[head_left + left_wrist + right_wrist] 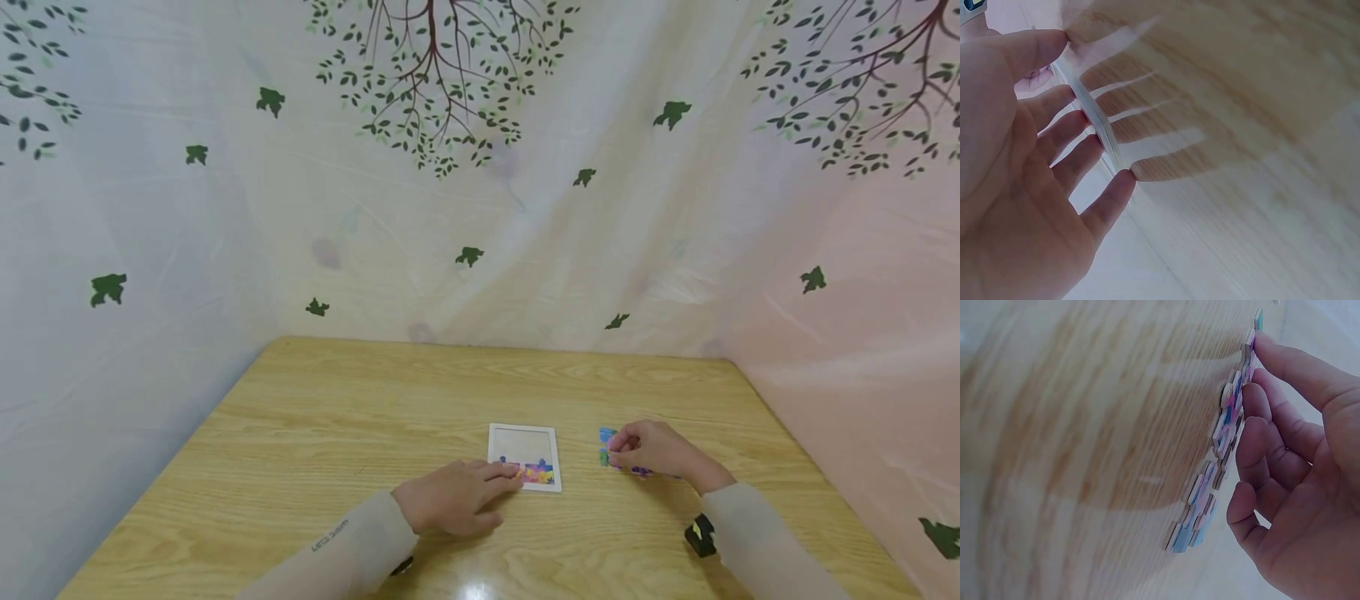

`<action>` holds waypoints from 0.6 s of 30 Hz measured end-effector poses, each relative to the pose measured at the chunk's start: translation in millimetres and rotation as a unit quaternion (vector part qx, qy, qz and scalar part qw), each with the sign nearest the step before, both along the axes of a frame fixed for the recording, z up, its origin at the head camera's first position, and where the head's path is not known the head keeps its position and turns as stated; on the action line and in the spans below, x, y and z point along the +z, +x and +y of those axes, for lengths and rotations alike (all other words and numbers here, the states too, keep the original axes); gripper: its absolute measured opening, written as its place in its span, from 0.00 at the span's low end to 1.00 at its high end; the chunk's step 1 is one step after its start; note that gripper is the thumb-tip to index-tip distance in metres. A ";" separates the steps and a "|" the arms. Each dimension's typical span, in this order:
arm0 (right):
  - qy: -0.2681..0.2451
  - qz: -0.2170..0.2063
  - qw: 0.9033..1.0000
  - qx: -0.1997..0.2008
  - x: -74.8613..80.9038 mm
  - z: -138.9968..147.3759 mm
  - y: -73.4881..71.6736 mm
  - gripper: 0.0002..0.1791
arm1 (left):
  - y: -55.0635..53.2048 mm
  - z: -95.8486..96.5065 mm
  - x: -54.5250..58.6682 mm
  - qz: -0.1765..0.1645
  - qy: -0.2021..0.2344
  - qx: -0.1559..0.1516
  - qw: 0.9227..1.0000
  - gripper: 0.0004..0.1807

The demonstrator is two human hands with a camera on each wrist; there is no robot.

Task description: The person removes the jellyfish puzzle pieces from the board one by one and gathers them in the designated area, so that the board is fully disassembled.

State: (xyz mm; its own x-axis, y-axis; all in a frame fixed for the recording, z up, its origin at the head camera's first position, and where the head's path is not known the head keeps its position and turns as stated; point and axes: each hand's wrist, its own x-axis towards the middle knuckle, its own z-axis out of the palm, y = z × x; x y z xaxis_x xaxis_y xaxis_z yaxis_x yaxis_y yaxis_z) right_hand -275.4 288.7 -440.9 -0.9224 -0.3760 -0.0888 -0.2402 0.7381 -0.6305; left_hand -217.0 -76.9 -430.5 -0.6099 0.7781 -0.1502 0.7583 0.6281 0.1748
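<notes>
Fingers of the left hand: straight and spread wide, pinching nothing; tips rest at the lower left of the jigsaw frame, and the left wrist view shows them along its edge.
Jigsaw frame: white, flat on the wood-grain bench; its upper area shows a bare pale backing.
Set jigsaw pieces: pink, yellow and purple, joined in a band across the lower part of the frame, partly covered by the left hand.
Loose jigsaw pieces: on the bench to the right of the frame and apart from it, clustered partly under the right hand; a blue piece and a green piece show at the cluster's left, a purple piece below the hand.
Pinched jigsaw piece: pinkish, held between thumb and index finger of the right hand, those fingers narrow; whether it is off the bench I cannot tell.
Right cuff: black wrist device beside a pale sleeve.
Backdrop: pale curtain printed with leafy branches, behind the bench.
</notes>
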 end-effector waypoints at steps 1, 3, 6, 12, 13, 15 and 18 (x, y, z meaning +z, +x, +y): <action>0.002 0.001 1.000 0.001 0.4 0.0 0.4 0.10 | -0.1 0.1 0.2 -0.002 0.001 0.000 1.000 0.32; 0.004 0.004 1.000 0.003 1.0 0.2 1.1 0.10 | -0.2 0.3 0.1 -0.003 0.001 -0.001 1.000 0.32; 0.003 0.007 1.000 0.007 2.4 1.4 2.5 0.11 | -1.5 1.4 -0.9 -0.003 0.002 -0.001 1.000 0.32; -0.017 0.003 1.000 0.019 3.3 2.4 3.8 0.10 | -4.0 3.4 -3.9 0.004 0.005 -0.006 1.000 0.31; -0.022 0.004 0.999 0.023 3.3 1.9 3.5 0.10 | -4.4 3.6 -4.1 0.006 0.007 -0.006 1.000 0.31; -0.030 0.006 0.999 0.030 3.1 -0.3 2.6 0.09 | -5.1 4.3 -4.3 0.010 0.010 -0.005 1.000 0.30; -0.039 0.005 0.999 0.036 2.9 -6.2 1.6 0.09 | -6.3 5.6 -4.1 0.014 0.015 -0.005 1.000 0.28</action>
State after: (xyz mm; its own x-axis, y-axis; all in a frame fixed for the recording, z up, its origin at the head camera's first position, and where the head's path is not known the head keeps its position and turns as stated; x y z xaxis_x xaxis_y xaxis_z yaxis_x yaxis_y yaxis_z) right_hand -273.8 282.5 -438.0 -0.8933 -0.4470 -0.0473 -0.2976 0.6669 -0.6832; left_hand -223.3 -71.3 -434.6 -0.6059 0.7880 -0.1093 0.7693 0.6153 0.1718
